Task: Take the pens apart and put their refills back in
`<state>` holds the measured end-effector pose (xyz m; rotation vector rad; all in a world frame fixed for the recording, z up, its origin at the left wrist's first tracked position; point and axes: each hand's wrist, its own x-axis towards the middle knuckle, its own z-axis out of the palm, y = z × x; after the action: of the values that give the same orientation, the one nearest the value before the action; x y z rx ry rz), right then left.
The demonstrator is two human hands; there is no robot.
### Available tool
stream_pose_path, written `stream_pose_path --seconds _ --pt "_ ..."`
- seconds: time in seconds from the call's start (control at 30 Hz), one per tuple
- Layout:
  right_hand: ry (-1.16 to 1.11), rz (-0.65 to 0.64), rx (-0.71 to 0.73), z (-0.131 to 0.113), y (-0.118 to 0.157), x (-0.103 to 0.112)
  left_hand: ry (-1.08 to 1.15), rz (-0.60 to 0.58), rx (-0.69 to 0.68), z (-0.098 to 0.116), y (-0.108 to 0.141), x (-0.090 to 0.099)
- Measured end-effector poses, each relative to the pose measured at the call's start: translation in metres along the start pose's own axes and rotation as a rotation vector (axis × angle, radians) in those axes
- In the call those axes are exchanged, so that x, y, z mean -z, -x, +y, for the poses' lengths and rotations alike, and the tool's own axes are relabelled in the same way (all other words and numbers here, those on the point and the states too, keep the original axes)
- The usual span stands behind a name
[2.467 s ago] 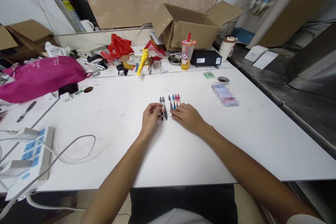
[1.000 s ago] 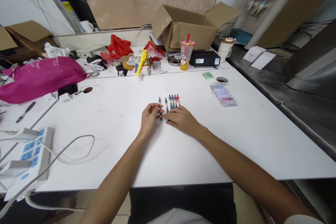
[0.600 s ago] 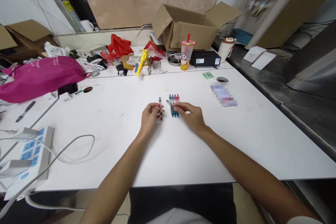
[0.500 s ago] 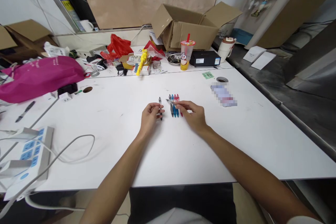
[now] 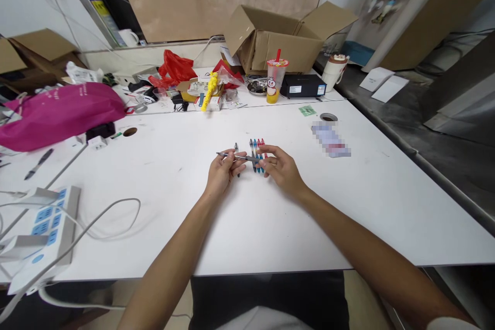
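A slim grey and silver pen [image 5: 242, 157] is held nearly level above the table, spanning both hands. My left hand [image 5: 221, 171] pinches it between thumb and fingers near its left end. At the pen's right end, the thumb and fingers of my right hand [image 5: 284, 169] close on it. Below my left hand lies a black pen [image 5: 236, 145], mostly covered by the fingers. Between the hands, several pens lie side by side: a dark one [image 5: 254, 168], blue ones [image 5: 258, 169] and red or pink ones [image 5: 263, 141], partly hidden by my right hand.
A blurred phone-like object [image 5: 330, 139] and a tape roll [image 5: 328, 117] lie at right. Along the back stand a drink cup [image 5: 273, 82], a black box [image 5: 302, 86] and an open carton [image 5: 282, 51]. A power strip [image 5: 50, 237] with cables is at left, near a magenta bag [image 5: 65, 113].
The grey pen, earlier in my right hand alone, has moved left and turned more level. My left hand has left the black pen on the table and now grips the grey one.
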<state>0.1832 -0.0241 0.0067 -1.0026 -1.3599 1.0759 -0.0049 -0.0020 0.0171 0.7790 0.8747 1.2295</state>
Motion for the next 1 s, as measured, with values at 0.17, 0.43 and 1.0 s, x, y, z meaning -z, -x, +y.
stream_pose_path --seconds 0.17,0.43,1.0 --pt "-0.094 -0.373 -0.473 -0.005 -0.002 0.001 -0.06 -0.16 -0.018 -0.003 0.003 0.002" --pt "0.205 -0.319 -0.188 -0.011 0.008 -0.001 -0.204 -0.06 -0.042 -0.006 0.0 0.003" --pt "0.163 -0.096 -0.096 0.0 0.001 0.0 -0.162 -0.004 0.007 -0.005 0.003 -0.001"
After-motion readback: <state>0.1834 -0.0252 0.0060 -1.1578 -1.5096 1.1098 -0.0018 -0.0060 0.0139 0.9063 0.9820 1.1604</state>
